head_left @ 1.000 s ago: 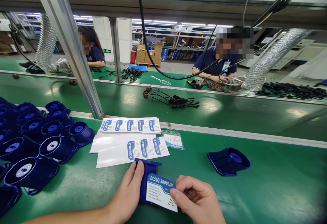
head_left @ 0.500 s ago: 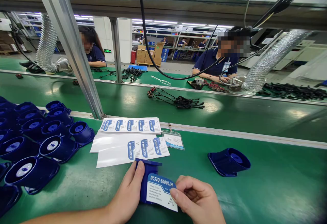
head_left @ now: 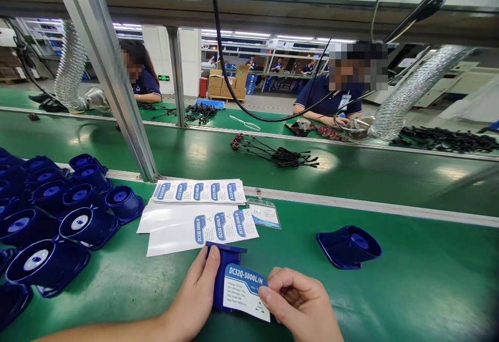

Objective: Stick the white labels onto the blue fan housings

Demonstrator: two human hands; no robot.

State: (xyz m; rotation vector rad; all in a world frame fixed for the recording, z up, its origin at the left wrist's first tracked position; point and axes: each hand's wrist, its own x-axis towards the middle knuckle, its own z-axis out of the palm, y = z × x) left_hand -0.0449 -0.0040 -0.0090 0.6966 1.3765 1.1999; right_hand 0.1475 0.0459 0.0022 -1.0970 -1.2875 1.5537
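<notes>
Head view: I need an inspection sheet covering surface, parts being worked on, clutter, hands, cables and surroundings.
Surface: green bench, with some glare.
Job's things: printed label in front of a blue housing; label sheets beyond; grouped housings at left, lone housing at right.
Clutter: clear badge holder beside the sheets.
Hands: left hand grips the blue housing; right hand pinches the label's right edge.
Cables: black cable hanging overhead; wire bundle beyond the bench.
Surroundings: metal post; two co-workers opposite.
</notes>
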